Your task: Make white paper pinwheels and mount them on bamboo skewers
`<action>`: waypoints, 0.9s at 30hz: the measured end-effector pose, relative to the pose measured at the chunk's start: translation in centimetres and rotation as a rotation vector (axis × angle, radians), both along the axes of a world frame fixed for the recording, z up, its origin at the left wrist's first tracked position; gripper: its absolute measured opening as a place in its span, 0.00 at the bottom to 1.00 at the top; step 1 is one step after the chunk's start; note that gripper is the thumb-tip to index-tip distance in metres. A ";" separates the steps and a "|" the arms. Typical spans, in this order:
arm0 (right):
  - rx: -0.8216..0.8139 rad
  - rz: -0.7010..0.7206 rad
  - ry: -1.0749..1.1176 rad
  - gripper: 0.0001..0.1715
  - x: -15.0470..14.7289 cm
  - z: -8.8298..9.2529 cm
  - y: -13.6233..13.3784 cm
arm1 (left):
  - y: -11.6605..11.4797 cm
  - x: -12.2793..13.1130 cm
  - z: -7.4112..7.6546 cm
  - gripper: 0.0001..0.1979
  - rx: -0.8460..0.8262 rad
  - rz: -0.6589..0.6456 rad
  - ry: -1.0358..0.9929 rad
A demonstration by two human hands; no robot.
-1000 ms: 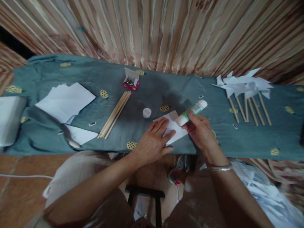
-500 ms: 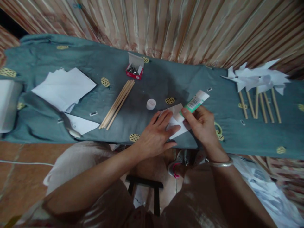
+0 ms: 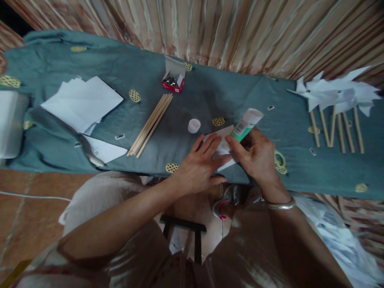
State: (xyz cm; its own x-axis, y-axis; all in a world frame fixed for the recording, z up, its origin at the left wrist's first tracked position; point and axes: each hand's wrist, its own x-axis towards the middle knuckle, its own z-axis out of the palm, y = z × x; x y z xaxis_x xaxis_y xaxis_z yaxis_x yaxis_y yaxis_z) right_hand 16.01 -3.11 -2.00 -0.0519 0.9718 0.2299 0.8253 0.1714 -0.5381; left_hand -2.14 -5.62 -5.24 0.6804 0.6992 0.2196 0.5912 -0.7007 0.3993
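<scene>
My left hand lies with its fingers spread on a white piece of paper near the front edge of the cloth-covered table. In my right hand is a green and white glue stick, tilted, its lower end down at the paper and hidden by the fingers. A round white cap sits just behind my left hand. To the left lie several wooden sticks, and behind them stands an open red box of small metal pieces.
White sheets are stacked at the left, near a cut paper piece and a white container. Several paper pinwheels on sticks lie at the right. A green tape roll is beside my right hand.
The glue stick now stands more upright in my right hand. My left hand remains on the paper. The whole view has shifted slightly.
</scene>
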 end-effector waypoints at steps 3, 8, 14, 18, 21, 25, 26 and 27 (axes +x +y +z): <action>-0.006 0.005 -0.025 0.21 -0.2 0.1 0.0 | 0.0 0.0 0.0 0.31 -0.003 -0.004 -0.012; -0.017 0.007 -0.050 0.23 -0.4 0.2 -0.2 | 0.0 -0.1 0.1 0.31 -0.006 -0.009 -0.023; -0.010 0.019 -0.035 0.23 -0.4 0.1 -0.3 | 0.0 0.0 0.0 0.31 -0.001 -0.008 -0.019; 0.004 0.024 -0.060 0.22 -0.5 0.0 -0.3 | 0.0 -0.1 0.0 0.31 0.002 -0.007 -0.020; 0.006 0.025 -0.059 0.23 -0.5 0.0 -0.4 | -0.1 -0.1 -0.2 0.31 -0.001 -0.002 -0.028; -0.002 0.041 -0.043 0.22 -0.6 0.0 -0.5 | 0.0 -0.1 -0.4 0.30 0.001 -0.005 -0.050; -0.002 0.042 -0.043 0.22 -0.6 -0.1 -0.5 | 0.0 -0.1 -0.4 0.30 0.006 -0.006 -0.055; -0.001 0.042 -0.044 0.22 -0.6 -0.1 -0.5 | 0.0 -0.1 -0.5 0.29 0.011 -0.005 -0.060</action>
